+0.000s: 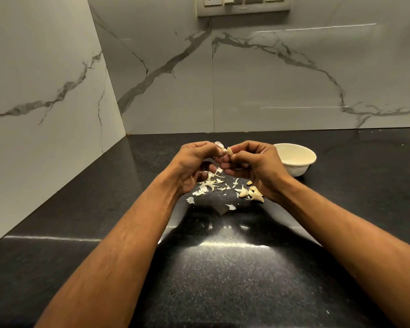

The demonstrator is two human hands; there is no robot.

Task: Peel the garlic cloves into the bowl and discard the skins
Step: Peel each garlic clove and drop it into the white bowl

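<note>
Both hands, left hand [194, 162] and right hand [256, 162], pinch one garlic clove [229, 151] just left of the bowl [296, 162], skins [208, 183] litter the table [223, 268], unpeeled cloves [251, 192] wait nearby — plenty left, bowl looks empty.

Both hands [225, 166] pinch garlic clove [229, 151] above skins [208, 183]; bowl [296, 162] right.

The countertop [223, 280] is black, speckled with fine pale flecks. The wall tiles [163, 67] are pale grey-white marble with dark grey veins. The bowl [296, 162] is cream-white inside and out. The loose skins [206, 185] are papery white; the unpeeled cloves [251, 192] beside them look cream to tan, perhaps yellowed by the warm light. The switch plate [244, 5] is off-white.
</note>
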